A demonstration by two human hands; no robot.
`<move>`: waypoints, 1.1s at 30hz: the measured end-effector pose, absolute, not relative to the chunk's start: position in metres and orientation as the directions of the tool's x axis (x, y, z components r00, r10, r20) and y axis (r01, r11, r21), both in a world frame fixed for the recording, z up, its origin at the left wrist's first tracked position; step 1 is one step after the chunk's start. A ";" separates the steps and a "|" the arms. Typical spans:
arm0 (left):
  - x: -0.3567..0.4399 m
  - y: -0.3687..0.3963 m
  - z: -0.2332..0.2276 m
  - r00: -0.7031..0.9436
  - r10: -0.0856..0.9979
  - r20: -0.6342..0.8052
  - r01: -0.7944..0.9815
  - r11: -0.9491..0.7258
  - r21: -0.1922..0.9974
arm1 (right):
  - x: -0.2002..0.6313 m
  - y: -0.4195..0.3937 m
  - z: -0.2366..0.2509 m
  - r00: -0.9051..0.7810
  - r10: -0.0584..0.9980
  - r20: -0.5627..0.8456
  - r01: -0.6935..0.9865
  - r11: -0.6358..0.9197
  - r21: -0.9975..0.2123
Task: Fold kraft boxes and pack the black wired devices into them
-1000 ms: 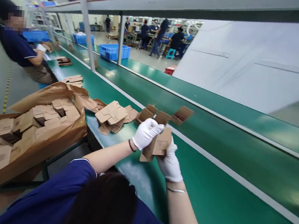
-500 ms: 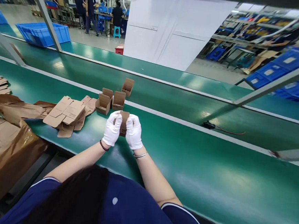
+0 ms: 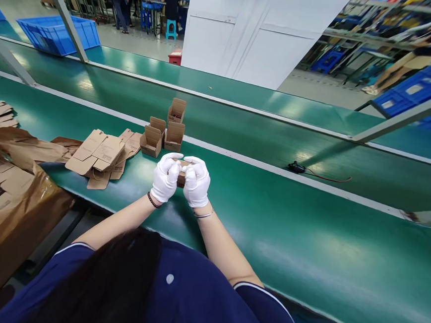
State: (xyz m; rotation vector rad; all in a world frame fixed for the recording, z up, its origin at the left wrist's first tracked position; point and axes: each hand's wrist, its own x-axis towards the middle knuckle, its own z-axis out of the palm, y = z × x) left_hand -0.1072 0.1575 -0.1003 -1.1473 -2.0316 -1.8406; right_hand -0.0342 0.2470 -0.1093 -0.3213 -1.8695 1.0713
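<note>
Both of my hands wear white gloves and grip one small brown cardboard box [image 3: 180, 179] over the green bench. My left hand [image 3: 165, 178] is closed around its left side. On the right side, my right hand [image 3: 196, 182] holds it with fingers curled over the top, and the thumbs meet near the middle. Most of the box is hidden by the gloves. Just beyond my hands stand several small open cardboard boxes [image 3: 174, 137] with raised lids. The farthest open box [image 3: 176, 111] has something small and dark inside.
Flattened cartons [image 3: 98, 153] lie piled to the left of my hands. A large brown-paper-lined container [image 3: 29, 206] holds more flat cartons. A dark object with a cable [image 3: 296, 167] lies right of centre. A blue crate [image 3: 57, 34] stands at the far left; metal posts cross the bench.
My fingers have folded inward over the box top, and its upright flap no longer shows. The thumbs have come together. The camera view has tilted down slightly.
</note>
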 end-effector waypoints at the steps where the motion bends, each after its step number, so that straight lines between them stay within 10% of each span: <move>1: -0.108 0.157 -0.101 -0.647 0.440 0.622 0.663 -0.076 0.744 | -0.034 0.248 -0.109 -0.530 0.624 0.573 -0.219 0.553 -0.804; 8: -0.114 0.155 -0.109 -0.471 0.382 0.795 0.859 -0.006 0.512 | -0.034 0.258 -0.109 -0.423 0.896 0.137 -0.370 -0.033 -0.929; 13: -0.109 0.155 -0.114 -0.487 0.251 0.837 0.865 0.003 0.502 | -0.022 0.253 -0.107 -0.841 0.486 -0.240 -0.197 -0.686 -0.700; 19: -0.104 0.153 -0.118 -0.472 0.271 0.839 0.865 -0.043 0.500 | -0.016 0.244 -0.091 -0.923 0.352 -0.154 -0.210 -0.798 -0.566; 28: -0.100 0.153 -0.128 -0.415 0.376 0.829 0.845 -0.180 0.504 | -0.009 0.250 -0.111 -0.924 0.382 -0.020 -0.198 -0.523 -0.829; 33: -0.107 0.146 -0.058 -0.387 0.661 0.642 0.875 0.044 0.482 | 0.011 0.294 -0.111 -0.853 0.522 -0.005 0.204 0.323 -0.924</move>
